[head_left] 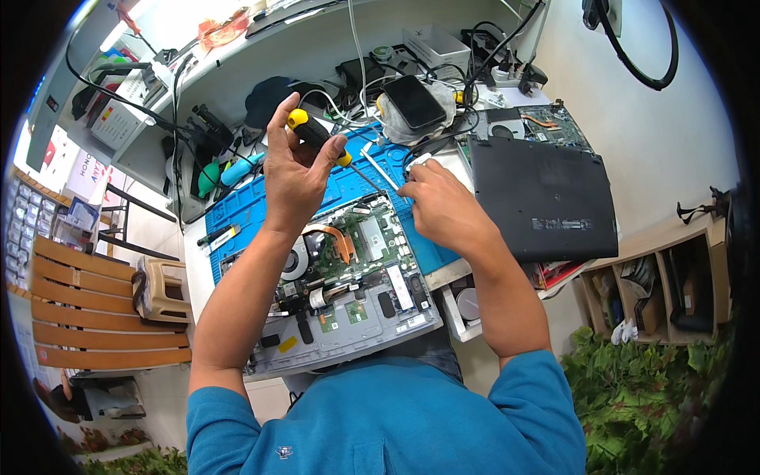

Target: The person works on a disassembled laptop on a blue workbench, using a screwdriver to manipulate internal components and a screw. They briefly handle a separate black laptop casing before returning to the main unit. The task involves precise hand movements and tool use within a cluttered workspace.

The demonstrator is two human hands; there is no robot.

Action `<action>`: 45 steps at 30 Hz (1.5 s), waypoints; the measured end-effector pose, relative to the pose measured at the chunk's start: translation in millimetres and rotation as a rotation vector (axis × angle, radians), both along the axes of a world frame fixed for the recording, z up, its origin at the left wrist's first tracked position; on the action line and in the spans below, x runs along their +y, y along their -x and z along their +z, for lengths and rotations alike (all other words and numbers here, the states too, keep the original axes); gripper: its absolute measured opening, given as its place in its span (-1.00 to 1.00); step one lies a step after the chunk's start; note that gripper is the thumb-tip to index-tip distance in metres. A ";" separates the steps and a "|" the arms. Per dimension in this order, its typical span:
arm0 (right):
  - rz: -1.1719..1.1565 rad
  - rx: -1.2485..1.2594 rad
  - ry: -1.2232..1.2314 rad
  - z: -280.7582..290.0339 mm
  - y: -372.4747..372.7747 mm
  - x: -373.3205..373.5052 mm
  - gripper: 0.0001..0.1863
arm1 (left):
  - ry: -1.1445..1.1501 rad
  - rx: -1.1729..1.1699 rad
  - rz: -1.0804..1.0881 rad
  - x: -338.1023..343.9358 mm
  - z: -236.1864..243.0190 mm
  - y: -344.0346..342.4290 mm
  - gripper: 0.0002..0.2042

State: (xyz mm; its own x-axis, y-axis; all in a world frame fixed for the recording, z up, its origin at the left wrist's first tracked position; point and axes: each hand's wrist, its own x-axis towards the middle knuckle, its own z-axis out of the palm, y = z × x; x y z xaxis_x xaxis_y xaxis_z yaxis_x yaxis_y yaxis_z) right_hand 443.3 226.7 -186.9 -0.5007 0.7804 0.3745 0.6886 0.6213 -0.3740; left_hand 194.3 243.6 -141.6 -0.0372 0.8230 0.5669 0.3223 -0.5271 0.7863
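My left hand (294,178) is raised over the far part of an opened laptop, its fingers wrapped round a black and yellow screwdriver (315,131). The shaft slants down to the right, toward my right hand (443,202). My right hand's fingers are pinched together near the shaft's tip; whatever is between them is hidden. Below both hands lies the opened laptop (356,313), showing its green circuit board (372,249), copper heat pipe (342,241) and round fan (295,260). A blue work mat (261,202) lies under it. A thin white stick (380,165) rests on the mat.
A black laptop cover (546,202) lies at the right, with another circuit board (554,125) behind it. A black phone (415,102) rests on a grey cloth at the back, among tangled cables. An open drawer (463,313) juts out below the desk. A wooden bench (111,305) stands left.
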 end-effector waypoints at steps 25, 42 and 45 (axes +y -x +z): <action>-0.001 -0.001 0.006 3.1 -2.3 0.4 -0.75 | -0.020 0.128 -0.051 0.5 1.4 -6.6 -0.19; 0.100 0.711 0.296 -5.3 25.9 11.5 -0.90 | -0.122 0.742 -0.381 8.5 92.5 -24.3 -0.60; 0.014 0.612 0.206 0.5 27.9 11.6 -0.86 | -0.081 0.995 -0.260 3.8 110.9 -32.8 -0.65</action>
State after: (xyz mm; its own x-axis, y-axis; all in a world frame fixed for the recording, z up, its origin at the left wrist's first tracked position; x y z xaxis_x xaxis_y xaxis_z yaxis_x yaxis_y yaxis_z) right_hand 415.3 238.3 -186.4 -0.2552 0.8616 0.4389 0.3053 0.5025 -0.8089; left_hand 227.2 247.4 -30.7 0.6530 0.6964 0.2976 0.6763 -0.7131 0.1847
